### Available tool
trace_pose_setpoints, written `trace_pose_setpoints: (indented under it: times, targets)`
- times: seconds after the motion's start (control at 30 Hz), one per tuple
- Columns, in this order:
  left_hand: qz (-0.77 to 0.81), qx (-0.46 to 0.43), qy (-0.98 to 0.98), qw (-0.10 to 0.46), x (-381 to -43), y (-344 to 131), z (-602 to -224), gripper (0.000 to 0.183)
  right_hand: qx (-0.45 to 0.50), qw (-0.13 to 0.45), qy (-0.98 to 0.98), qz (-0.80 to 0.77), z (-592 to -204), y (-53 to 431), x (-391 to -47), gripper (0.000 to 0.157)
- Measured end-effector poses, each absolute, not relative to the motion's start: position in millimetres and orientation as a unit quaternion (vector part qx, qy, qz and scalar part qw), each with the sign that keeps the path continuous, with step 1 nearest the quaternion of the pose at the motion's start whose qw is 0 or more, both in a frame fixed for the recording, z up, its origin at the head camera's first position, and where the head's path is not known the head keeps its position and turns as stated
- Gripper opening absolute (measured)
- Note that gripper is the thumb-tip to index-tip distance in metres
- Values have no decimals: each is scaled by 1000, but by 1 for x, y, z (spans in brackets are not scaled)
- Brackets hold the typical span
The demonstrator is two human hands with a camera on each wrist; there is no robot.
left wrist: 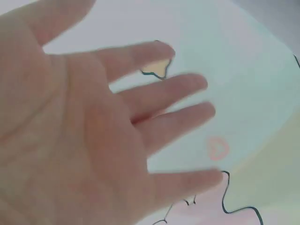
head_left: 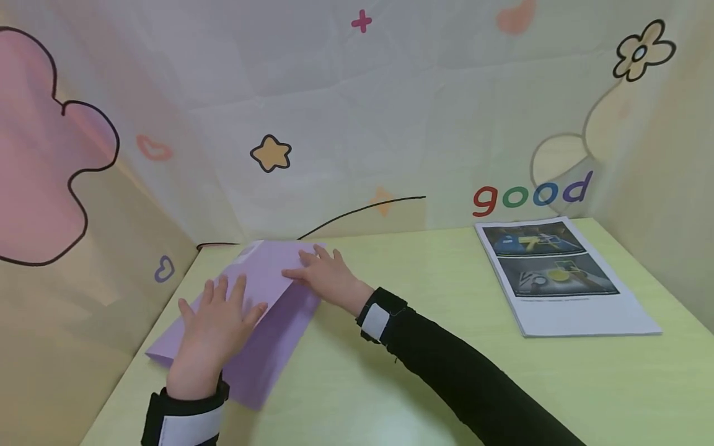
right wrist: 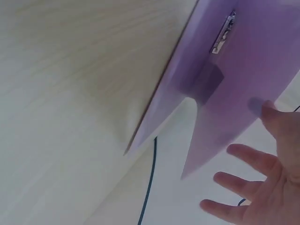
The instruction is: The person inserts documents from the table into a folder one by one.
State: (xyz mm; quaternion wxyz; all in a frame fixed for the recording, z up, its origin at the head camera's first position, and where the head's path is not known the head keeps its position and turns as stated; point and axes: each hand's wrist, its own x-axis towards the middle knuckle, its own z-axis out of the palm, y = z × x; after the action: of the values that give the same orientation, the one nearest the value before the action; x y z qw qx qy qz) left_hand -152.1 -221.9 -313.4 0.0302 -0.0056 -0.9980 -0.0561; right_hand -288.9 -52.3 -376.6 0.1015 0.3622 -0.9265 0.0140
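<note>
A purple clip folder [head_left: 273, 365] lies on the left part of the table, its upper cover tilted up from the lower one. Inside it a metal clip [right wrist: 224, 32] shows in the right wrist view. My right hand [head_left: 329, 279] is at the raised cover's right edge, thumb right at the edge and fingers spread. In the head view my left hand [head_left: 209, 337] overlaps the cover's left side, fingers straight and fanned out. The left wrist view shows that palm [left wrist: 79, 131] with nothing in it and the wall behind.
A stack of printed sheets [head_left: 586, 316] with photos on top lies at the table's right side. A patterned cloth wall [head_left: 357, 124] stands along the table's back and left edges. The pale table [head_left: 435, 297] spreads between folder and sheets.
</note>
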Motion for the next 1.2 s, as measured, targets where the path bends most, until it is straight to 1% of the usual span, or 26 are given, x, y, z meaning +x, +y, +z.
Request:
trace_pose_setpoints:
  times: [0.13, 0.27, 0.4, 0.5, 0.63, 0.73, 0.87, 0.97, 1.03, 1.2]
  targets:
    - [-60, -10, -998, 4, -154, -222, -317, 74, 353, 99, -930, 21, -380, -43, -296, 34]
    - [-54, 3, -998, -27, -152, -231, -323, 76, 356, 70, -932, 15, -385, -43, -298, 37]
    - [-42, 27, -996, -77, -143, -241, -330, 74, 361, 36, -932, -8, -388, -46, -297, 42]
    - [-52, 35, -992, -109, -139, -247, -337, 70, 364, 22, -931, -19, -390, -46, -297, 43]
    - [-76, 36, -987, -138, -139, -257, -347, 59, 375, 7, -927, -21, -391, -46, -296, 42]
    - [-76, 34, -984, -156, -140, -262, -356, 52, 381, -20, -924, -27, -393, -46, -294, 42]
    - [-65, 34, -983, -166, -142, -263, -369, 55, 372, -97, -922, -36, -397, -44, -292, 46]
    - [-59, 28, -984, -164, -148, -266, -377, 65, 357, -142, -923, -39, -401, -43, -291, 51]
    - [-52, 15, -986, -159, -153, -273, -381, 71, 349, -152, -924, -41, -402, -43, -291, 52]
    - [-43, -30, -987, -149, -171, -304, -386, 80, 338, -153, -928, -39, -402, -43, -291, 52]
